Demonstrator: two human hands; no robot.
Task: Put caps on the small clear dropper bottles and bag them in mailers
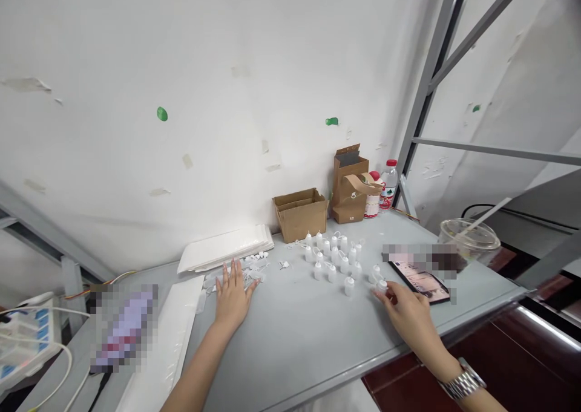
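My right hand [408,312], with a metal watch on its wrist, pinches a small white plastic bottle [382,286] by its top, near the table's right side. Several similar squeeze bottles [345,265] with looped caps stand upright in a loose group to its left. My left hand [233,297] lies with its fingers spread over a pile of small clear-white plastic pieces [255,273], partly hiding them. White caps [259,256] lie just beyond its fingertips. Another little cluster of white pieces [284,265] sits between the pile and the bottles.
An open cardboard box [302,221], a brown paper bag [348,194] and a red-capped water bottle [389,182] stand along the wall. White sheets [227,248] lie at the back left. Toward the right edge are a lit phone [426,284] and a plastic cup [476,242] with a straw.
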